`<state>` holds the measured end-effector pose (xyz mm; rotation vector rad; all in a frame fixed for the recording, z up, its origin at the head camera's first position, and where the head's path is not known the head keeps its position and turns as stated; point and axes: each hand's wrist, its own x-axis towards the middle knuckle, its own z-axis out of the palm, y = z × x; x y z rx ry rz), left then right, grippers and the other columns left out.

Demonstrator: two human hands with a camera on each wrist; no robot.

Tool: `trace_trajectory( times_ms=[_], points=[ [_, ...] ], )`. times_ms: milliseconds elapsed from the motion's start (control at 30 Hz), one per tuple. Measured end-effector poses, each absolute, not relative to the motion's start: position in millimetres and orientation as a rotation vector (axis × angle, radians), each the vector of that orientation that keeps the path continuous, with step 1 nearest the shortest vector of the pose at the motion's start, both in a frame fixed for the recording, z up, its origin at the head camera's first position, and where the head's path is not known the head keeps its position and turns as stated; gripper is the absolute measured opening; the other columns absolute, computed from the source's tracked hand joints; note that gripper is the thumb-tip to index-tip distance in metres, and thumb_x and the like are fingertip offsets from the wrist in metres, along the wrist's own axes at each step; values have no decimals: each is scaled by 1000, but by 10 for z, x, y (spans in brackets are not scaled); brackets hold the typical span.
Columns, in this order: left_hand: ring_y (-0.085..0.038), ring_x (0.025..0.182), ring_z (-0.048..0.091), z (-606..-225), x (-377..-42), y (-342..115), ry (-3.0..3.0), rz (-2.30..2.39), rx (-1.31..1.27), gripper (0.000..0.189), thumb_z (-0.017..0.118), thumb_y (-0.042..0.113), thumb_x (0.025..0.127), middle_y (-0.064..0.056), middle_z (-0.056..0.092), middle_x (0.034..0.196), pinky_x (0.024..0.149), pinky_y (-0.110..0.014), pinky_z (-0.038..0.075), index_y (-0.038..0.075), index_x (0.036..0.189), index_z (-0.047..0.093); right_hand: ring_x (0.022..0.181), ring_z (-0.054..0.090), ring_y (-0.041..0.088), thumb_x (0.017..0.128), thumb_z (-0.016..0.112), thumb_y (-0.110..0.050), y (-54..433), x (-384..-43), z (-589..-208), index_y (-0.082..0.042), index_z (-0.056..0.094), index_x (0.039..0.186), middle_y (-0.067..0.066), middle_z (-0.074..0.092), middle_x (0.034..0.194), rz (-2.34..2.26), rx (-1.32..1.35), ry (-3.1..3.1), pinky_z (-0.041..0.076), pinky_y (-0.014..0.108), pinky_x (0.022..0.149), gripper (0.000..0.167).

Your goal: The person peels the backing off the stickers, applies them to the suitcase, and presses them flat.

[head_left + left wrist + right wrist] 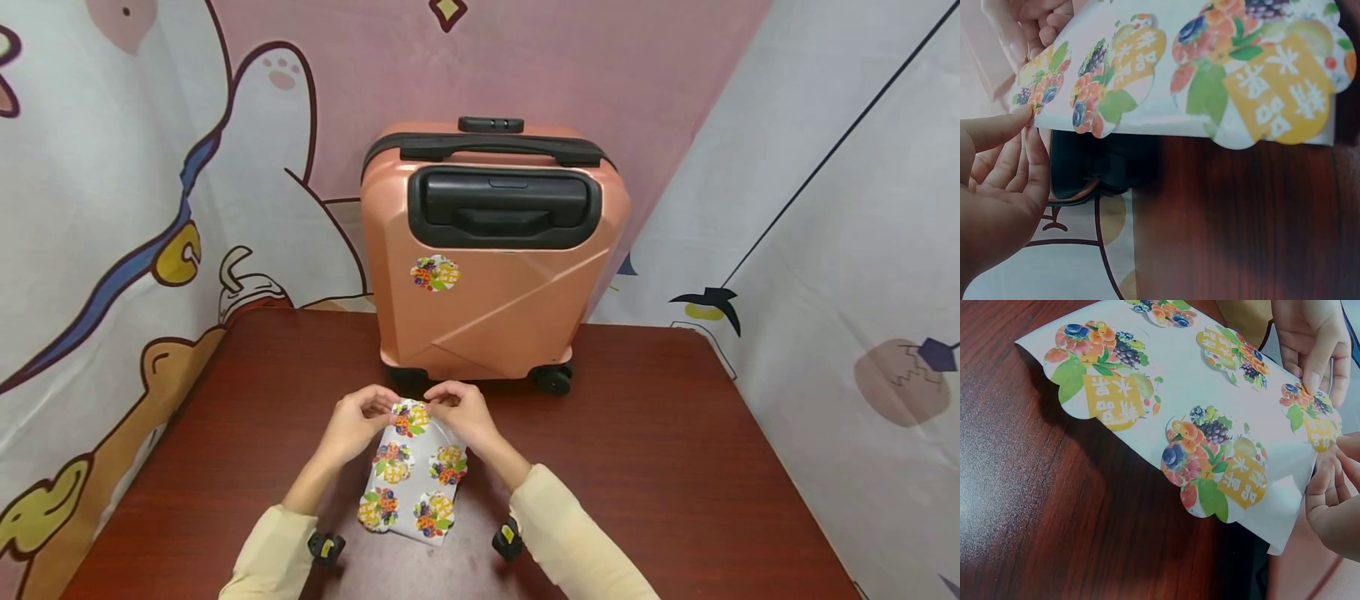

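A white sheet of fruit-printed stickers [420, 467] is held up above the table, with its far end raised. My left hand [358, 427] pinches the sheet's far left corner between thumb and fingers, beside the top sticker [410, 419]. From the other side my right hand [465, 414] pinches that sticker's right edge; in the right wrist view its fingertips meet the sticker [1321, 425] at the sheet's border. Whether the sticker's edge is lifted cannot be told. Behind the hands stands a salmon-pink suitcase [495, 308], upright, with one round fruit sticker [435, 272] on its front.
The suitcase rests on small black wheels [552, 379] at the back of the dark red wooden table [660, 467]. Cartoon-printed cloth [562, 67] hangs behind and at both sides. Both forearms wear cream sleeves and black wrist cameras [507, 539].
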<state>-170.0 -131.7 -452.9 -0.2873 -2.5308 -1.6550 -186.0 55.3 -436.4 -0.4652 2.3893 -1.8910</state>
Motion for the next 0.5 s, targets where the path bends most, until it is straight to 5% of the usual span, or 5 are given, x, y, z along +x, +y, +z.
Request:
trace_trajectory(
  times_ms=[300,500],
  points=[
    [-17,73,59,-4554,-1695,-1295,-2510,-1652,-330,20,69,-9,73,-6,64,79,66,-26,48,2,89,64,59,54,10,77,66,-1,581,-1905,-4521,0,67,81,3,63,71,-1882,-667,2451,44,24,51,5],
    [-16,74,59,-4564,-1689,-1303,-2529,-1656,-331,20,69,-8,74,-4,64,80,66,-27,48,4,90,64,60,53,14,75,67,5,552,-1882,-4483,4,67,81,13,64,76,-1826,-523,2465,42,21,52,6]
  ],
)
